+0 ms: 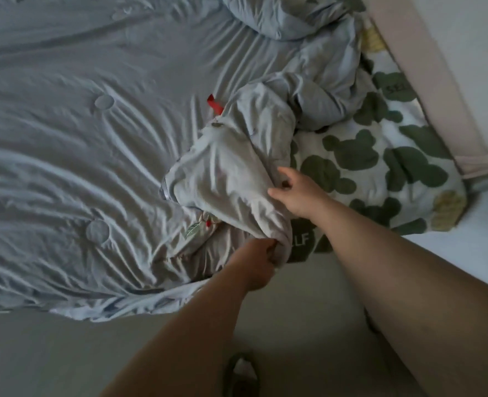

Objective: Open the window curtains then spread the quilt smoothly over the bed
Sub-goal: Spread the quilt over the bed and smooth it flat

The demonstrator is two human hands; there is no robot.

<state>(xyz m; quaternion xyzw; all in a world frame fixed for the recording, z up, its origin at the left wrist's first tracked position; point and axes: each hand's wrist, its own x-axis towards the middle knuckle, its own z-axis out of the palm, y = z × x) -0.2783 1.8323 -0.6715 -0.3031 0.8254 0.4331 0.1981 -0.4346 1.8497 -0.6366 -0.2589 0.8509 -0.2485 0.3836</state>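
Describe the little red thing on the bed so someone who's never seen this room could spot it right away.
Start with the wide pale blue quilt that covers most of the bed. Follow it right to where it bunches into a crumpled heap; at the heap's upper left edge pokes a small red tag. It is the brightest red among the blues and greens.

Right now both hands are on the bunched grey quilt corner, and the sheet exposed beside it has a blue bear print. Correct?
Not quite. The head view shows the left hand and right hand on the bunched quilt corner, but the exposed sheet has a green bear print on white, not blue.
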